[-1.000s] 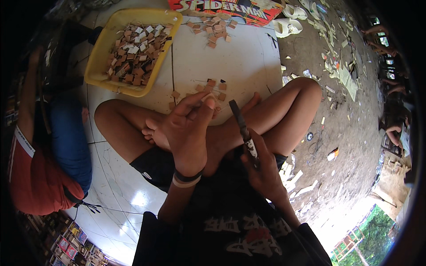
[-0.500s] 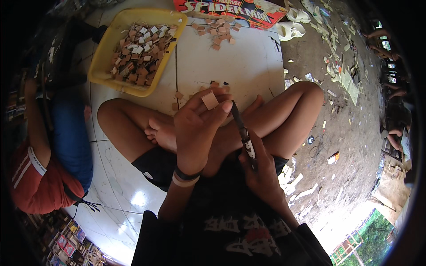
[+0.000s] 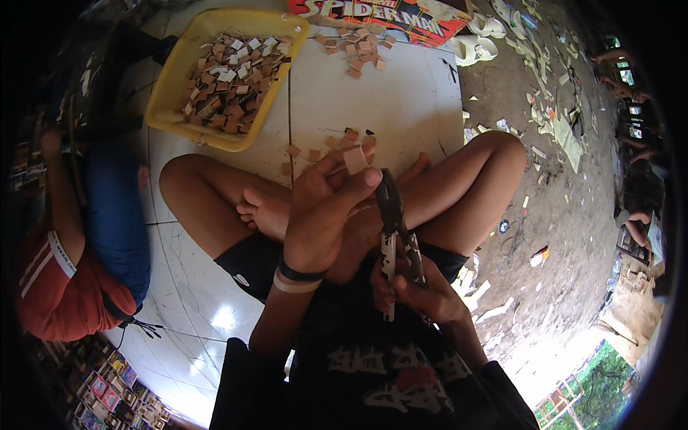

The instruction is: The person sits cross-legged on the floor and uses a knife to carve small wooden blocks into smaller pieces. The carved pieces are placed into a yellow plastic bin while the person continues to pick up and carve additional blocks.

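Note:
Between the thumb and fingers of my left hand (image 3: 319,208) is a small tan square piece (image 3: 355,160), its flat face showing. My right hand (image 3: 423,290) grips dark pliers (image 3: 390,204) by their worn, white-flecked handles, which stand apart. The jaws point up and away from me, just right of my left thumb tip and apart from the square piece. On the tiles beyond my fingers lie several loose square pieces (image 3: 314,155), partly hidden by my left hand.
A yellow basin (image 3: 168,107) full of tan and white square pieces stands at the far left. Another small heap (image 3: 364,49) lies by a printed red board (image 3: 401,20). White clogs (image 3: 474,50) and scraps cover the dirt at right. A person in red (image 3: 72,287) sits at left.
The pliers have turned and their handles have spread apart in my right hand. My left hand has shifted slightly right and down, still holding the square piece.

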